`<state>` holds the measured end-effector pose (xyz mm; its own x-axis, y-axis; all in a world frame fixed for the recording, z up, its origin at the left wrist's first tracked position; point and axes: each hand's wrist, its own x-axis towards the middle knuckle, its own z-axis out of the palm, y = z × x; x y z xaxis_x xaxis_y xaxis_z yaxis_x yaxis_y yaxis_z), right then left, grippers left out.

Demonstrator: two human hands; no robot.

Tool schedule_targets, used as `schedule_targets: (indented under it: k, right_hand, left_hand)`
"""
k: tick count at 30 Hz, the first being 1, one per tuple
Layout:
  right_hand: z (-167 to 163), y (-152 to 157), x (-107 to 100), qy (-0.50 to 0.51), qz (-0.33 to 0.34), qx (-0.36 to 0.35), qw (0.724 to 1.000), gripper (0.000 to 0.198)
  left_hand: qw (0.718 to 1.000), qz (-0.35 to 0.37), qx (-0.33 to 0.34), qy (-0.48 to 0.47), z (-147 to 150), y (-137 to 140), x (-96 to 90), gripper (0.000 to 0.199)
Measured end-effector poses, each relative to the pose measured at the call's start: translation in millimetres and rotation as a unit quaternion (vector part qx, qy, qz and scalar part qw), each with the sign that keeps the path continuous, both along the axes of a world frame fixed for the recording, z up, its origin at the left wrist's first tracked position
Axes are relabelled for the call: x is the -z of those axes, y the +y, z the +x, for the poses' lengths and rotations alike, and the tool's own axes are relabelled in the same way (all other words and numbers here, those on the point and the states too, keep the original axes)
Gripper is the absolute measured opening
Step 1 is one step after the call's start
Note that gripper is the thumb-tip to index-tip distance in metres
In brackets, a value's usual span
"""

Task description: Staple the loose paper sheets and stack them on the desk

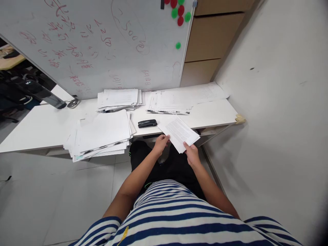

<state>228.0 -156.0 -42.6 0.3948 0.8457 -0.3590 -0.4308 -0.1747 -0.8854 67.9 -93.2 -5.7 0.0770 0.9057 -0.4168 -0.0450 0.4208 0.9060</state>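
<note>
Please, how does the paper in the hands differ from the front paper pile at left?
The held paper is thin; the front pile is thick.
The held paper shows printed lines; the front pile's top looks blank.
The left hand and right hand grip the held paper; the front pile overhangs the table.
Both look white.

Wht printed paper (180, 132), txt up, angled over desk (212, 112) edge, btwn L hand (161, 143) & R hand (192, 153).
</note>
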Motion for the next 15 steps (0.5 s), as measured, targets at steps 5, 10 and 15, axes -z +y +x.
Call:
schedule_targets:
  k: [5,10,15]
  right_hand:
    - [9.8,-11.3,5.5,-0.017,-0.005,0.022,1.000,0.042]
    - [15.0,-18.0,13.3,-0.031,0.001,0.008,0.999,0.040]
    - [16.9,-20.3,9.0,-0.028,-0.009,-0.002,1.000,0.042]
  left_hand:
    - [1.000,-0.004,-0.023,0.007,-12.4,15.5,1.7,0.039]
    - [0.999,-0.026,-0.030,-0.026,-16.2,20.9,12.3,0.048]
    - [0.998,-0.038,-0.044,-0.032,-18.8,18.3,23.9,0.055]
